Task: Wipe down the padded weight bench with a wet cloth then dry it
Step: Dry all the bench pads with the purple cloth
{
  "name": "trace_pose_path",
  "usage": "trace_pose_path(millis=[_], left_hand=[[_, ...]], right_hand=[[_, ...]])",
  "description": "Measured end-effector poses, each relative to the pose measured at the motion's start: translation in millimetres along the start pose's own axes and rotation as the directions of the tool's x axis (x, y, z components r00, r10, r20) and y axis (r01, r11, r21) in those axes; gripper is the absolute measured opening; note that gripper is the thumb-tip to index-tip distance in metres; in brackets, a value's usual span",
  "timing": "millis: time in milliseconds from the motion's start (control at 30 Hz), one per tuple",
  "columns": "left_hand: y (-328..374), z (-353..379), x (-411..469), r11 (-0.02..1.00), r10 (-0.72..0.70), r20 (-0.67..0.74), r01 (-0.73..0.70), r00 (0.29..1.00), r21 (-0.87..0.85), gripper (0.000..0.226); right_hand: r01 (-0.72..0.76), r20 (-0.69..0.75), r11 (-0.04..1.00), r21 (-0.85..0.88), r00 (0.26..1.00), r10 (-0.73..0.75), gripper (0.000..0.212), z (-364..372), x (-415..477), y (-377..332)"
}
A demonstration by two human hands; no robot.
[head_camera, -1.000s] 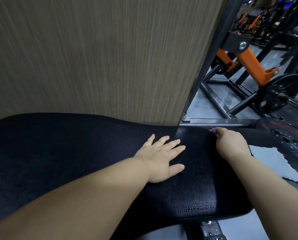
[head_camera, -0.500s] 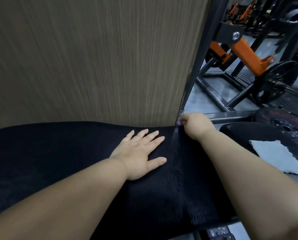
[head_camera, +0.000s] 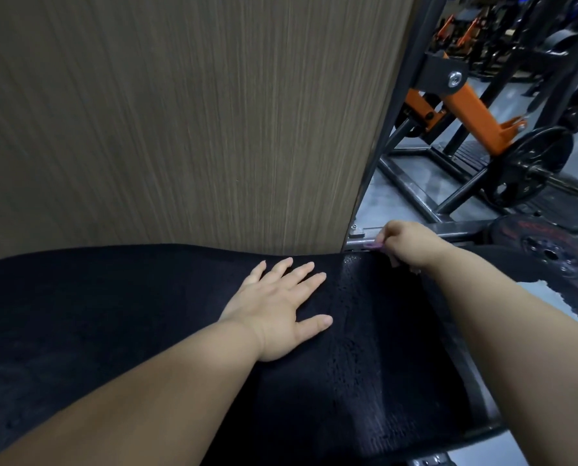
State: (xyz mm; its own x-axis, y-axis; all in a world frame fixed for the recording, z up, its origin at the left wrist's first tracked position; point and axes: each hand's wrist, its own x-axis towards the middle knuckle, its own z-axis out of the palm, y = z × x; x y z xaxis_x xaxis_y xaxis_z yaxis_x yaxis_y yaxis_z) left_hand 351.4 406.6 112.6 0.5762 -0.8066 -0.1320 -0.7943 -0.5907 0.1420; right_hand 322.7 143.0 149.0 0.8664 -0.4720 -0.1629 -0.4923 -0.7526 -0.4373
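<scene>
The black padded bench (head_camera: 119, 317) fills the lower half of the head view and has a glossy wet streak near its right part. My left hand (head_camera: 280, 311) lies flat on the padding with the fingers spread. My right hand (head_camera: 405, 242) is at the bench's far edge beside the metal frame, its fingers curled round a purple cloth (head_camera: 374, 245) of which only a small bit shows. A light grey cloth (head_camera: 566, 297) lies on the right end of the bench, partly hidden by my right forearm.
A wood-grain wall panel (head_camera: 180, 112) stands directly behind the bench. To the right are a steel frame rail (head_camera: 455, 228), a black weight plate (head_camera: 550, 250) beside the grey cloth, and an orange-and-black plate-loaded machine (head_camera: 482, 122) on the grey floor.
My right hand has moved with the purple cloth from the bench's right part up and left to the far edge by the frame. My left hand stays flat on the padding.
</scene>
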Motion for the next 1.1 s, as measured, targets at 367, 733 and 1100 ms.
trace_pose_path(millis=[367, 733, 1100], left_hand=[[-0.6, 1.0, -0.7, 1.000, 0.001, 0.004, -0.001, 1.000, -0.015, 0.069], [-0.6, -0.1, 0.6, 1.000, 0.005, 0.002, -0.005, 1.000, -0.011, 0.070], [-3.3, 2.6, 1.0, 0.999, 0.013, -0.005, -0.013, 1.000, -0.033, 0.070]], right_hand=[[0.039, -0.005, 0.998, -0.039, 0.999, -0.040, 0.008, 14.0, 17.9, -6.8], [0.162, 0.033, 0.952, -0.260, 0.987, -0.159, 0.031, 57.3, 15.1, -72.0], [0.029, -0.056, 0.936, -0.351, 0.997, -0.051, 0.037, 40.0, 10.7, -16.8]])
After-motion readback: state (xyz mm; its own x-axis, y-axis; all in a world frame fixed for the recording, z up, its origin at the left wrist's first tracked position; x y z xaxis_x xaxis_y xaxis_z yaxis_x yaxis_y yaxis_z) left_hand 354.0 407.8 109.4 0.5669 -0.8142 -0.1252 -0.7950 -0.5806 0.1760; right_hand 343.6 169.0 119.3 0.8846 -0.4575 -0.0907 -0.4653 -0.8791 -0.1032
